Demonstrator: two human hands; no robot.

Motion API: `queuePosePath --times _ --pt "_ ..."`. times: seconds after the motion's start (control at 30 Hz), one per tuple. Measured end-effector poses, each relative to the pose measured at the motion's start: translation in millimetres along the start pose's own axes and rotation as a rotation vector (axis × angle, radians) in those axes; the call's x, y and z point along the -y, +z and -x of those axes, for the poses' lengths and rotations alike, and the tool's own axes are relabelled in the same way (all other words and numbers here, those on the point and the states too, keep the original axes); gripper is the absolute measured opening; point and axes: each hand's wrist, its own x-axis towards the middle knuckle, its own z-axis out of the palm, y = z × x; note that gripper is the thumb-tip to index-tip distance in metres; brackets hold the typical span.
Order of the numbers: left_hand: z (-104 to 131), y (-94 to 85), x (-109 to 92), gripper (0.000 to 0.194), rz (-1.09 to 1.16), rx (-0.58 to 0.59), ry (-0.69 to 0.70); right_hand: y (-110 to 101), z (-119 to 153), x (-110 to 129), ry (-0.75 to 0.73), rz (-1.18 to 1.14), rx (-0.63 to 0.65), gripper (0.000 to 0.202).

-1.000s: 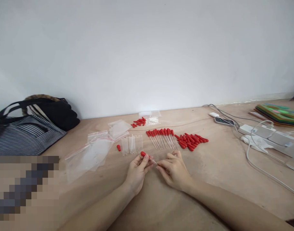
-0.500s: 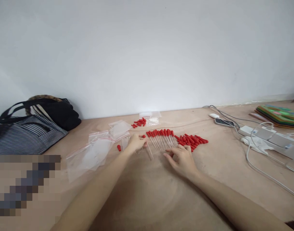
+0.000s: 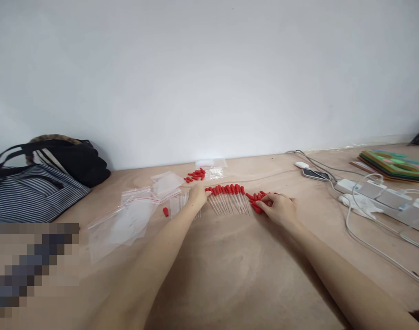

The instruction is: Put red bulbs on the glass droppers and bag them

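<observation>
1. Droppers (image 3: pixel 229 200) — row on table (image 3: pixel 209 275).
2. My left hand (image 3: pixel 197 197) — row's left end, finger closure hidden.
3. My right hand (image 3: pixel 280 208) — right of row, touching red caps (image 3: pixel 256 207), grip unclear.

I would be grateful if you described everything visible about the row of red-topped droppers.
The row of red-topped droppers lies flat, side by side, on the brown tabletop. Each has a rounded, rubbery-looking red bulb on a slim, clear stem pointing towards the viewer. The left hand is at the row's left end.
</observation>
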Motion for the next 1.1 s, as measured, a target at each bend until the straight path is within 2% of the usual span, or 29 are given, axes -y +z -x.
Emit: queuePosePath --times 0.07,0.13,0.27,0.33,0.4,0.5,0.6,0.7,0.77,0.87,0.97,1.1 --pt "12 -4.1 2 0.017 -0.026 -0.061 0.074 2 1 1 -0.038 0.018 0.021 0.026" --pt "33 -8.8 9 0.017 -0.039 -0.101 0.165 5 1 3 -0.058 0.045 0.027 0.025" --pt "82 -16.1 41 0.014 -0.075 -0.135 0.319 7 0 7 -0.009 0.081 0.045 0.024" --pt "97 -17.5 58 0.016 -0.122 -0.252 0.434 7 0 9 0.015 0.093 0.058 0.022" --pt "103 -17.2 70 0.017 -0.165 -0.324 0.438 7 -1 11 0.032 0.108 0.066 0.021" --pt "103 -15.5 74 0.019 -0.220 -0.359 0.416 8 -2 14 0.046 0.128 0.078 0.019" --pt "102 -17.6 70 0.023 -0.273 -0.373 0.387 9 -2 15 0.045 0.140 0.094 0.019" --pt "94 -27.3 65 0.026 -0.327 -0.391 0.203 9 -3 15 0.050 0.142 0.105 0.019" --pt "83 -35.3 61 0.030 -0.351 -0.344 0.062 9 -4 15 0.061 0.145 0.113 0.019" --pt "63 -42.4 56 0.038 -0.388 -0.219 -0.073 8 -3 18 0.090 0.162 0.127 0.019" --pt "47 -42.3 53 0.038 -0.413 -0.145 -0.124 6 -2 22 0.100 0.169 0.149 0.021" --pt "38 -39.7 51 0.033 -0.436 -0.116 -0.143 4 -2 25 0.104 0.154 0.159 0.021"
